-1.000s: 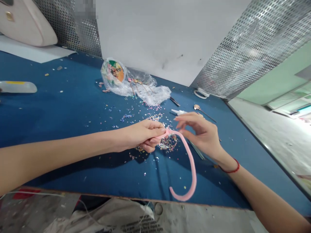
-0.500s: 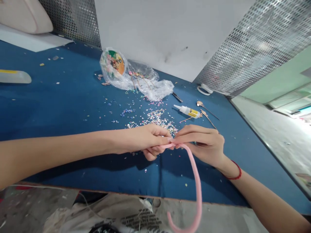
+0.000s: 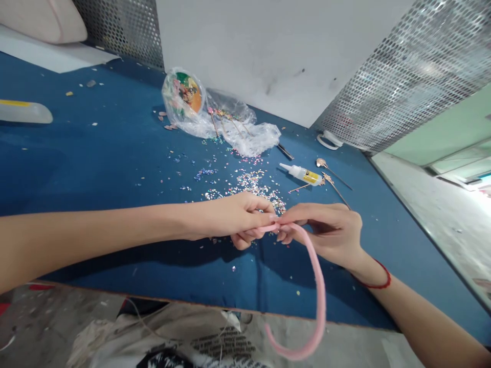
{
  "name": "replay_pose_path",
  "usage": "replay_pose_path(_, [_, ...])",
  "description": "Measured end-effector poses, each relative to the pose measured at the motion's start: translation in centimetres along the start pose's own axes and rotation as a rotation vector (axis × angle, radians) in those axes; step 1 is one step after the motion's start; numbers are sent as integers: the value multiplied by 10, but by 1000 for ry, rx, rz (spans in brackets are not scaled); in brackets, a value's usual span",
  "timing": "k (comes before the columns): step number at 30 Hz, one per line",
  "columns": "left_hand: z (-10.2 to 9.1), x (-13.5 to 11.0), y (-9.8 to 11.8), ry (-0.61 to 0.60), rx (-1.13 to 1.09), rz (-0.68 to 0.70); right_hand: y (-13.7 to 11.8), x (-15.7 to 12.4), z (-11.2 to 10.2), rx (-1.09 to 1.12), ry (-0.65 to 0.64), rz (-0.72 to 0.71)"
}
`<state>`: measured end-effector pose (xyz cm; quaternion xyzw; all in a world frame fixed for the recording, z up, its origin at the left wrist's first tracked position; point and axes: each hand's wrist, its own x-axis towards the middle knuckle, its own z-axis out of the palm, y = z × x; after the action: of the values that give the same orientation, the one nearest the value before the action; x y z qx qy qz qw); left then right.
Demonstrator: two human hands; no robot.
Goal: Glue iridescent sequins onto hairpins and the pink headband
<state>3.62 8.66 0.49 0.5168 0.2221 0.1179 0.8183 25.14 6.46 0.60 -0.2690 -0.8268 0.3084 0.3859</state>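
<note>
A soft pink chenille stem (image 3: 319,286) curves down from between my hands in a hook past the table's front edge. My left hand (image 3: 247,220) is closed, thumb and fingers pinching the stem near its upper end. Close against it, my right hand (image 3: 326,230), with a red cord on its wrist, pinches the same spot with thumb and index finger. The pinched part is mostly hidden by fingertips. Just behind the hands lie scattered shiny sequins (image 3: 251,181). A glue bottle (image 3: 303,174) with a yellow label lies beyond my right hand.
A crumpled clear plastic bag (image 3: 249,138) with small decorated sticks lies at the back beside a round colourful container (image 3: 187,94). Decorated hairpins (image 3: 333,174) rest at the right. A white bottle (image 3: 25,111) lies far left. Perforated metal panels (image 3: 383,87) and a white board (image 3: 245,51) stand behind.
The view has shifted slightly, moving the scene right. The hanging curve of the chenille stem has swung and risen a little. Both hands keep their pinch on it.
</note>
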Motion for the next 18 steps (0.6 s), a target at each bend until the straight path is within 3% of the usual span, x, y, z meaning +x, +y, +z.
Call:
replay_pose_path(10, [5, 3, 0, 82, 33, 33, -6, -1, 10, 199, 104, 206])
replay_pose_path(18, [6, 5, -1, 130, 114, 62, -8, -2, 14, 236, 151, 296])
